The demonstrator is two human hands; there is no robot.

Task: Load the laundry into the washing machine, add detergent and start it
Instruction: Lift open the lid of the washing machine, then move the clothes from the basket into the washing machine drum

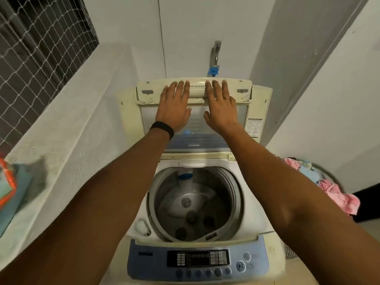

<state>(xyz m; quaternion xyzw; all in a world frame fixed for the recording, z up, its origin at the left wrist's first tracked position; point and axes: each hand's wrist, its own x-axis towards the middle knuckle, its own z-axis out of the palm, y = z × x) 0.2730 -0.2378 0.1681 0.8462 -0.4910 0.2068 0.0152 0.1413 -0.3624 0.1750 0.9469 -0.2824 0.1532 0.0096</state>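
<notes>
Open passage: the round mouth of the grey steel drum (pixel 193 204) lay clear from above, framed by the left forearm (pixel 123 182) and right forearm (pixel 277 171). Obstacles: the cream folding lid (pixel 195 85) stood raised along the rear edge of the cream-and-blue top-loading washing machine (pixel 148 264), with the left hand (pixel 174 108) and right hand (pixel 222 108) flat against it. A white plastered ledge (pixel 72 120) bounded the machine's left edge. A heap of pink and blue clothes (pixel 337 194) lay just beyond its right edge.

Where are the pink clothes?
The pink clothes lie at the right of the head view, in a basket beside the washing machine.
</notes>
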